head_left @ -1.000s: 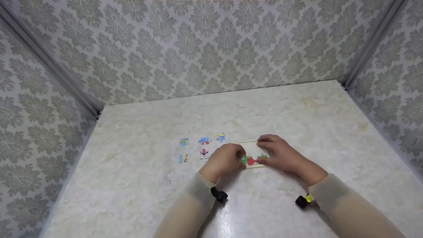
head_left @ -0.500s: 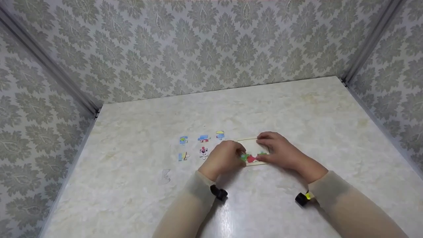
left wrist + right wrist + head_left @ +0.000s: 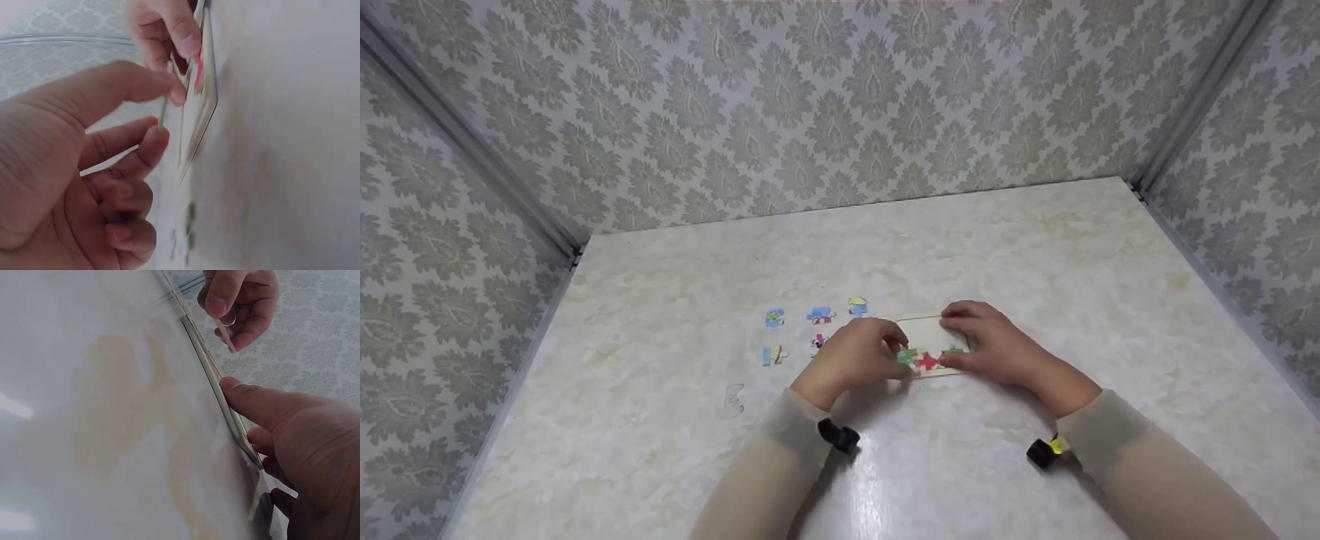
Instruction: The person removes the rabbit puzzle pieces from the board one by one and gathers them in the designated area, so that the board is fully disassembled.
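Observation:
My left hand pinches a green jigsaw piece between thumb and fingertips. Seen edge-on in the left wrist view, this thin piece is raised above the wooden puzzle tray. My right hand holds the tray's right end, with the thumb at the front and fingers towards the back edge. Inside the tray, a red piece lies along the front beside a green-topped piece, partly hidden by the right thumb. The rest of the tray floor is bare and pale.
Left of the tray lie several loose jigsaw pieces, among them a blue-green one, a blue-red one and a yellow-topped one. A pale, wavy-edged piece lies nearer. Patterned walls enclose the marbled table.
My left hand has shifted slightly left with the green piece, partly covering a loose piece there. The right hand keeps its hold on the tray.

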A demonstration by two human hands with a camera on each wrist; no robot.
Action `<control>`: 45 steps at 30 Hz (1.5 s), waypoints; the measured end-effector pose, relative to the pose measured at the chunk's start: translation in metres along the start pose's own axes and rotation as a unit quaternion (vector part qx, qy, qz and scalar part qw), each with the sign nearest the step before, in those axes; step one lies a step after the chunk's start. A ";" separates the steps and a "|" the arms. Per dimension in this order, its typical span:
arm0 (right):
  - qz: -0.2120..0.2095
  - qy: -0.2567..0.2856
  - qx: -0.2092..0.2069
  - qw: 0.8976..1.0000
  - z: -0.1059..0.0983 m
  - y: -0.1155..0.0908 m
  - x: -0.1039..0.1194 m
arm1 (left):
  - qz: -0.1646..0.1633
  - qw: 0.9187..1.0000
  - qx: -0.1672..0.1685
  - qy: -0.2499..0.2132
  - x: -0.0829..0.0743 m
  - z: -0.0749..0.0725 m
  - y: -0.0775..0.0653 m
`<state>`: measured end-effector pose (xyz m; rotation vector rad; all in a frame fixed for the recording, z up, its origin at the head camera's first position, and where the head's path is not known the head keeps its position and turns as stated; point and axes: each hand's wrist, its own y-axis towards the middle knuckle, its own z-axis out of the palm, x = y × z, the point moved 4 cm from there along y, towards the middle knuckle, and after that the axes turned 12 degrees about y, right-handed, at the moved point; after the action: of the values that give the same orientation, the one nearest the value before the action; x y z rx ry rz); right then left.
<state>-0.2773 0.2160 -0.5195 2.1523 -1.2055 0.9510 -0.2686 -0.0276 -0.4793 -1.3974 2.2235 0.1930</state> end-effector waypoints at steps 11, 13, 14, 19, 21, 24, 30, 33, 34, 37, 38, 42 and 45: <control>0.005 -0.002 -0.005 1.000 0.000 0.000 -0.001 | 0.012 1.000 0.003 -0.013 0.041 -0.019 -0.048; 0.007 0.001 -0.005 1.000 -0.001 0.000 -0.001 | 0.009 1.000 -0.003 -0.013 0.051 -0.024 -0.058; 0.007 0.000 -0.005 1.000 -0.001 0.000 0.000 | 0.005 1.000 -0.006 -0.012 0.055 -0.026 -0.063; 0.017 0.000 -0.001 1.000 -0.003 0.001 0.000 | -0.027 0.999 -0.021 -0.009 0.077 -0.037 -0.085; 0.019 0.000 0.000 1.000 -0.003 0.001 0.000 | -0.043 0.999 -0.023 -0.010 0.086 -0.040 -0.091; 0.018 0.002 -0.001 1.000 -0.003 0.000 0.000 | -0.067 0.997 -0.022 -0.012 0.100 -0.042 -0.101; 0.013 0.002 -0.002 1.000 -0.003 -0.001 0.000 | -0.087 0.996 -0.031 -0.005 0.123 -0.050 -0.120; 0.011 0.001 -0.002 1.000 -0.003 -0.001 0.000 | -0.105 0.994 -0.033 -0.010 0.131 -0.052 -0.127; 0.011 0.002 -0.002 1.000 -0.003 -0.001 0.000 | -0.111 0.993 -0.033 -0.012 0.134 -0.052 -0.128; 0.010 0.004 -0.006 1.000 -0.004 -0.001 -0.001 | -0.119 0.992 -0.031 -0.016 0.138 -0.052 -0.130; 0.011 0.006 -0.007 1.000 -0.004 0.000 -0.001 | -0.120 0.992 -0.032 -0.016 0.139 -0.051 -0.130; 0.002 0.004 -0.010 1.000 -0.003 0.000 -0.001 | -0.125 0.991 -0.036 -0.015 0.143 -0.049 -0.129; -0.006 -0.001 -0.007 1.000 -0.002 0.000 0.001 | -0.133 0.990 -0.043 -0.007 0.146 -0.048 -0.130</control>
<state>-0.2778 0.2175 -0.5176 2.1480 -1.1952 0.9321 -0.2218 -0.2228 -0.4905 -1.7162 2.0112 0.2075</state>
